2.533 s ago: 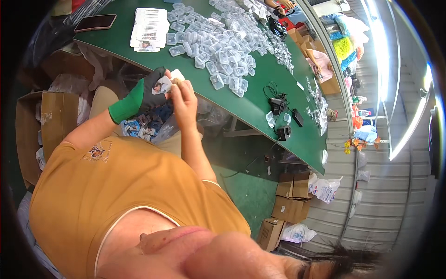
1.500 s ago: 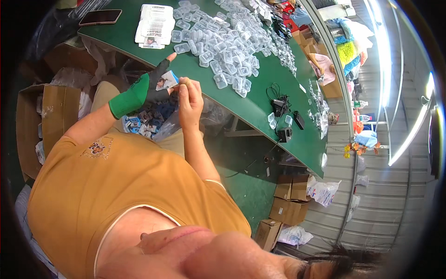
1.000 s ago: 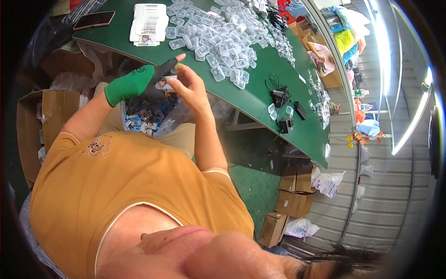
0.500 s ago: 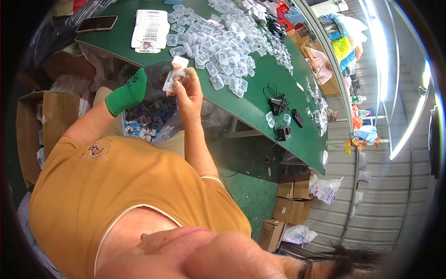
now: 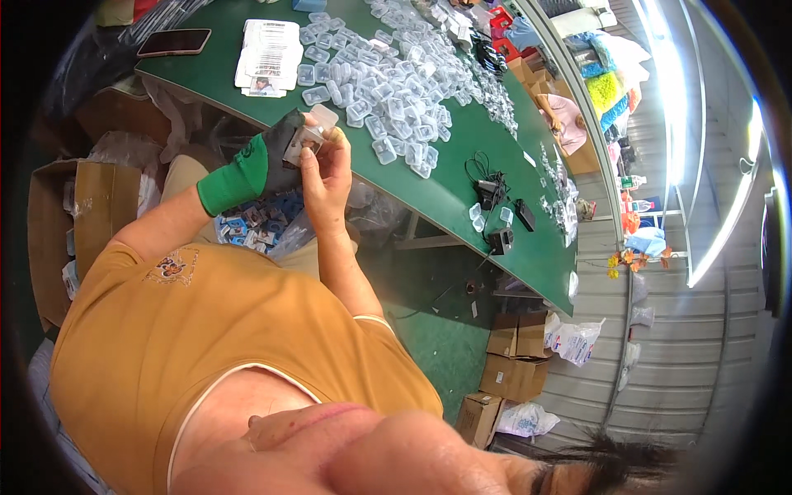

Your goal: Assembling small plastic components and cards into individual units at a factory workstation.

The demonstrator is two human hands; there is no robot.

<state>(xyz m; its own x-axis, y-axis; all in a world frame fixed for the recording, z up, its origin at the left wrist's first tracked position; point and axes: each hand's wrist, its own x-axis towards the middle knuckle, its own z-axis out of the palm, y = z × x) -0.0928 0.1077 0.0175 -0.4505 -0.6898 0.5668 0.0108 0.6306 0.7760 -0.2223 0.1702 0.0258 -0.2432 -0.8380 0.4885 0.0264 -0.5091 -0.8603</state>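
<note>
A seated worker in a mustard-yellow shirt (image 5: 206,330) holds a small clear plastic case (image 5: 307,139) up in front of the chest, just short of the near edge of a long green table (image 5: 450,194). The left hand (image 5: 276,157), in a dark glove with a green cuff, is closed around the case from behind. The bare right hand (image 5: 326,169) pinches the same case from the front, with its fingertips (image 5: 312,147) pressed on the case's face. What sits inside the case is too small to tell.

On the table beyond the hands, a wide scatter of clear plastic cases (image 5: 388,91) runs along the tabletop. At the table's near left end lie a stack of white printed cards (image 5: 268,58) and, further left, a dark smartphone (image 5: 173,41). Toward the table's far end are black cables with small black adapters (image 5: 495,198).

Below the table's near edge, under the raised hands, a clear bag of small blue-and-white packets (image 5: 256,227) rests at the worker's lap. An open cardboard box (image 5: 62,223) stands left of the worker, and more cardboard boxes (image 5: 516,359) sit on the floor beneath the table's far end.
</note>
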